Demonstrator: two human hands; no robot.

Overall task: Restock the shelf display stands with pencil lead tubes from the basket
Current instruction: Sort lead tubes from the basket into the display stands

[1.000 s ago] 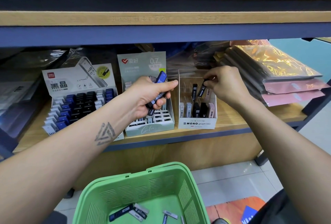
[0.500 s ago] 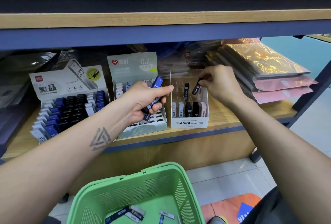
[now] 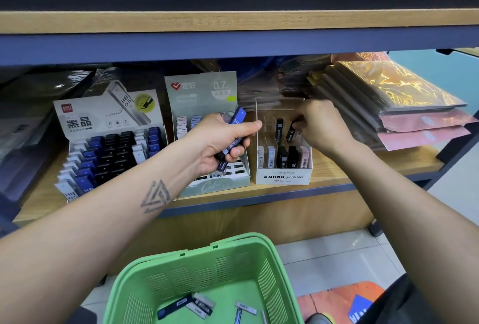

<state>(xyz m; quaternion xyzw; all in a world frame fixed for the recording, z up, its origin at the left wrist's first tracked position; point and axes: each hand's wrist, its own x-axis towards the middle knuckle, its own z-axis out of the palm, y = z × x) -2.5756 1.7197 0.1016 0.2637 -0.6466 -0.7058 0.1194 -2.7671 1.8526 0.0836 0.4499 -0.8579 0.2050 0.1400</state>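
Two hands work: left hand [image 3: 223,142] grasps blue tubes [image 3: 234,133], right hand [image 3: 322,126] pinches a black tube [image 3: 290,132] over the "MONO graph MG" stand [image 3: 283,177].

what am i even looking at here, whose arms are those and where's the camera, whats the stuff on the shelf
No machine here: these are a person's two bare arms, filmed by one camera worn on their head, looking forward and down.

On the wooden shelf stand three cardboard display stands for pencil lead tubes: a left stand full of blue, black and white tubes, a middle stand marked 0.7, and a right stand marked MONO. Wrapped packets are stacked on the right.

The left hand grips a blue tube. The right hand pinches a black tube over the right stand's back row. Below, a green basket holds a few more tubes.
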